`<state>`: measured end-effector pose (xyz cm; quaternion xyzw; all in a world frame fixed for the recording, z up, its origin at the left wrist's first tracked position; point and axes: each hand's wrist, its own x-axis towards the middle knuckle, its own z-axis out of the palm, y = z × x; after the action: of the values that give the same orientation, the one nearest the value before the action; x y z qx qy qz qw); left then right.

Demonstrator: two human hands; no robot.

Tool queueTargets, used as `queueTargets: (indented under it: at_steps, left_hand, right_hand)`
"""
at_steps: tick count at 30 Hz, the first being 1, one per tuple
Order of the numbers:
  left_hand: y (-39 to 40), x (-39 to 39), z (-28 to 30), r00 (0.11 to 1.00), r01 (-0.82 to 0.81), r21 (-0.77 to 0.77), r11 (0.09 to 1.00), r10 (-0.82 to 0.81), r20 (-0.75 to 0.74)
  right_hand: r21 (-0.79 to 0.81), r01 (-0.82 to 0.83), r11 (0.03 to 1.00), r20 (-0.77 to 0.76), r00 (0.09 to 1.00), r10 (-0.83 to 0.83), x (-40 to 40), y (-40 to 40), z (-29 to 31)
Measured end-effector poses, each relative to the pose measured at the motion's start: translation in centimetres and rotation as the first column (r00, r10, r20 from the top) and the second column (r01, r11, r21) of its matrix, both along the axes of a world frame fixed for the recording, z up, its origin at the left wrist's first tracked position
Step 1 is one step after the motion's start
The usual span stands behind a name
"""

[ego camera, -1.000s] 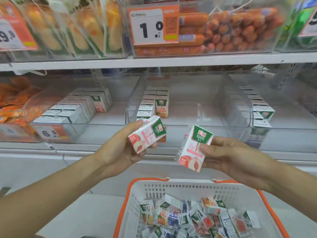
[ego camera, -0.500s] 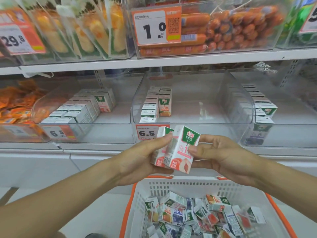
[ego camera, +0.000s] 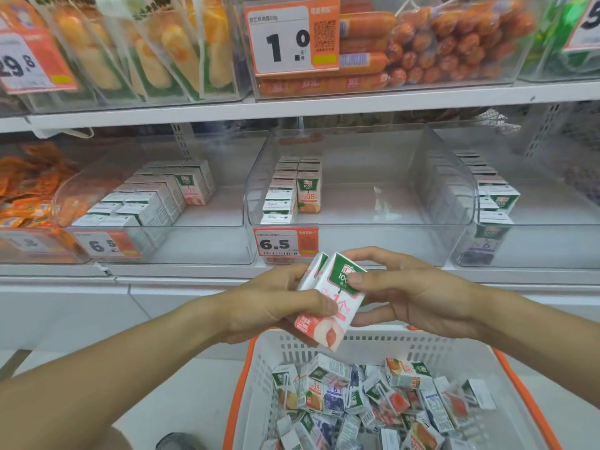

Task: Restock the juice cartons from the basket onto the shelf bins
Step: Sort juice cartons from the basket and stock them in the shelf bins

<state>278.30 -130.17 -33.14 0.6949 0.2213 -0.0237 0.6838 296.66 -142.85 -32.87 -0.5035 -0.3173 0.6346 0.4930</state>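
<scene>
Two small peach juice cartons (ego camera: 337, 297) are pressed side by side above the basket. My left hand (ego camera: 276, 303) grips them from the left, thumb across the front carton. My right hand (ego camera: 406, 293) pinches the front carton's top right corner. Below, a white basket with an orange rim (ego camera: 246, 368) holds several mixed juice cartons (ego camera: 373, 397). Three clear shelf bins stand ahead: the left bin (ego camera: 207, 235) with peach cartons (ego camera: 156, 196), the middle bin (ego camera: 373, 238) with orange cartons (ego camera: 293, 190), the right bin (ego camera: 552, 241) with a row of cartons (ego camera: 490, 196).
An upper shelf (ego camera: 324, 105) carries bins of sausages (ego camera: 422, 43) and wrapped sandwiches (ego camera: 146, 47). Orange snack packets (ego camera: 26, 190) fill a bin at far left. Price tags reading 6.5 (ego camera: 285, 241) hang on the bin fronts. White floor lies left of the basket.
My hands have come together, so the two cartons held apart a second ago now sit side by side. My left hand has taken hold of both.
</scene>
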Motion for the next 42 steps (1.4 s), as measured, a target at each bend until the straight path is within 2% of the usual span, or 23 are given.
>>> queueTargets:
  at_steps: [6, 9, 11, 12, 14, 18, 21, 23, 24, 25, 27, 28, 30, 32, 33, 35, 38, 42]
  left_hand:
    - [-0.7, 0.2, -0.5, 0.993, 0.037, 0.091, 0.995, -0.027, -0.114]
    - [-1.2, 0.5, 0.3, 0.989, 0.128, 0.337, 0.933, -0.093, -0.118]
    - [-1.0, 0.6, 0.2, 0.983, 0.160, 0.539, 0.827, -0.080, -0.168]
    - [-0.8, 0.6, 0.0, 0.980, 0.161, 0.594, 0.788, -0.054, -0.194]
    - [-0.7, 0.6, -0.4, 0.983, 0.145, 0.621, 0.771, -0.039, -0.181]
    - [-0.6, 0.5, 0.2, 0.983, 0.174, 0.662, 0.729, -0.093, -0.156]
    - [0.7, -0.6, 1.4, 0.983, 0.184, 0.723, 0.666, -0.123, -0.136]
    - [2.1, -1.9, 2.3, 0.991, 0.137, 0.738, 0.660, -0.093, -0.101]
    - [2.8, -2.7, 2.6, 0.995, 0.097, 0.739, 0.667, -0.064, -0.073]
    - [3.6, -3.5, 3.0, 0.999, 0.047, 0.735, 0.676, -0.027, -0.040]
    - [4.9, -5.0, 3.9, 0.998, -0.065, 0.728, 0.682, 0.050, 0.042]
    - [5.4, -5.7, 4.5, 0.992, -0.122, 0.730, 0.672, 0.080, 0.092]
    - [6.1, -7.3, 5.9, 0.972, -0.234, 0.748, 0.621, 0.128, 0.198]
    - [7.1, -8.6, 7.2, 0.945, -0.326, 0.788, 0.522, 0.166, 0.281]
    - [7.8, -9.3, 7.7, 0.931, -0.366, 0.800, 0.476, 0.185, 0.316]
    - [9.8, -10.1, 8.3, 0.897, -0.440, 0.802, 0.404, 0.230, 0.377]
    - [13.4, -10.4, 8.3, 0.855, -0.502, 0.812, 0.299, 0.315, 0.413]
    - [19.6, -9.5, 7.2, 0.861, -0.468, 0.827, 0.310, 0.372, 0.348]
  right_hand:
    - [-0.025, -0.006, 1.000, 0.117, 0.993, 0.009, -0.1, 0.2, -1.3]
    - [0.030, 0.001, 1.000, 0.229, 0.973, -0.008, -0.3, 0.0, -1.5]
    - [0.080, 0.000, 0.997, 0.392, 0.919, -0.031, -0.6, 0.0, -1.7]
    - [0.107, -0.001, 0.994, 0.480, 0.876, -0.051, -0.6, 0.0, -1.9]
    - [0.164, -0.002, 0.987, 0.577, 0.811, -0.094, -0.7, 0.1, -2.3]
    - [0.260, -0.038, 0.965, 0.578, 0.807, -0.124, -0.8, 0.6, -3.0]
    - [0.274, -0.172, 0.946, 0.540, 0.842, -0.003, -0.3, 0.9, -2.0]
    - [0.320, -0.212, 0.923, 0.566, 0.825, -0.006, 0.4, 1.6, -0.8]
    - [0.360, -0.200, 0.912, 0.615, 0.786, -0.070, 0.7, 2.2, -0.3]
    - [0.403, -0.179, 0.898, 0.690, 0.704, -0.169, 0.8, 3.1, 0.1]
    - [0.476, -0.179, 0.861, 0.831, 0.412, -0.374, 0.7, 5.4, 0.5]
    - [0.478, -0.218, 0.851, 0.869, 0.256, -0.423, 0.6, 6.8, 0.7]
    - [0.328, -0.302, 0.895, 0.941, 0.020, -0.338, 0.2, 9.7, 1.0]
    - [0.120, -0.347, 0.930, 0.975, -0.135, -0.177, 0.1, 12.3, 1.0]
    - [0.043, -0.352, 0.935, 0.976, -0.185, -0.114, 0.1, 13.4, 0.9]
    - [-0.050, -0.350, 0.935, 0.975, -0.221, -0.031, 0.0, 14.8, 0.6]
    - [-0.072, -0.360, 0.930, 0.965, -0.260, -0.026, 0.3, 15.2, 0.0]
    - [-0.072, -0.359, 0.931, 0.970, -0.244, -0.019, 0.4, 15.1, -0.1]
